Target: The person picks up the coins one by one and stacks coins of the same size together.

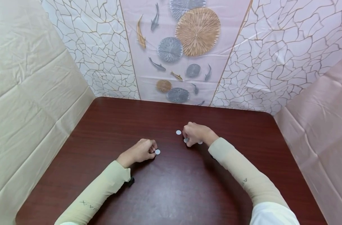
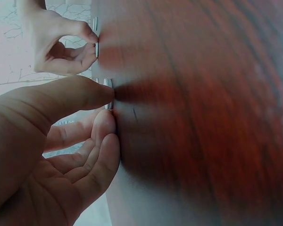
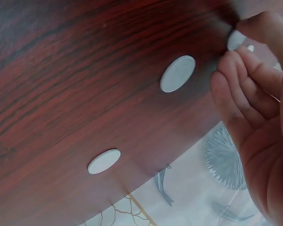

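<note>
My left hand (image 1: 142,150) pinches a small flat silvery-white disc (image 1: 158,152) by its edges between thumb and fingertips, low at the tabletop. In the left wrist view, this disc (image 2: 108,89) shows edge-on beside the thumb. Farther right and back, my right hand (image 1: 196,133) has thumb and fingertips at opposite edges of a similar disc (image 1: 186,140). The right wrist view shows that disc (image 3: 236,40) partly hidden by the thumb. Another disc (image 1: 178,132) lies flat just left of the right hand, and one more (image 1: 200,142) peeks out beneath the right wrist.
The dark reddish-brown table (image 1: 171,187) has rounded far corners. A patterned cloth (image 1: 171,75) with fish and round leaves hangs behind it, with plain pale cloth (image 1: 33,93) down the left side. A small black thing (image 1: 130,181) shows under the left wrist.
</note>
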`<state>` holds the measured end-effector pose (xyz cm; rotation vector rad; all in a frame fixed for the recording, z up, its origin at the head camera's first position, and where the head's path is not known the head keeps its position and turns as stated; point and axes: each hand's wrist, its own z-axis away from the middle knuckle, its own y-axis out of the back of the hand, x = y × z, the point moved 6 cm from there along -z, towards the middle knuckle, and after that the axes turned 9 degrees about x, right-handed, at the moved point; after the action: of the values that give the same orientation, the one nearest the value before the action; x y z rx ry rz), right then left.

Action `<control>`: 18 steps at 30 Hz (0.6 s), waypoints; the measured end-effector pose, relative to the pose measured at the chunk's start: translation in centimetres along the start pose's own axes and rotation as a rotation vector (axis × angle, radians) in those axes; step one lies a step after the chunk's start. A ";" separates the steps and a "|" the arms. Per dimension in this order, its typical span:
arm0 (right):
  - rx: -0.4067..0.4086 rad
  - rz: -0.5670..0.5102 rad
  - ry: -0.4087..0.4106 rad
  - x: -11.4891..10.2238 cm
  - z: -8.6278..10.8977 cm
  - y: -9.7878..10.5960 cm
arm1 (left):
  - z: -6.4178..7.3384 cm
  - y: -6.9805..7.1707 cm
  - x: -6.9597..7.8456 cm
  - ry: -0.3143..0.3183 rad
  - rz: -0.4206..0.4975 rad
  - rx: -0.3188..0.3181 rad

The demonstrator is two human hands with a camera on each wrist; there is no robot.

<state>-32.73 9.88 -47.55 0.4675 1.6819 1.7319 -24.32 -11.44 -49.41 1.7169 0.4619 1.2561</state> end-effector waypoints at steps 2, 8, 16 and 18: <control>-0.003 0.046 0.018 -0.2 -0.2 -0.1 | 0.0 0.0 0.0 -0.006 -0.002 0.001; 0.005 0.135 0.042 -0.6 -0.3 -0.5 | 0.1 0.0 0.1 0.006 0.006 -0.003; 0.071 0.055 0.026 0.0 0.4 -0.8 | 0.2 -0.2 0.0 -0.009 0.002 0.004; 0.099 0.047 0.026 0.1 0.6 -0.5 | 0.1 -0.1 0.0 -0.019 -0.006 0.009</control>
<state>-32.26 10.37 -47.96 0.5363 1.7946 1.6999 -24.17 -11.44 -49.51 1.7327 0.4615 1.2337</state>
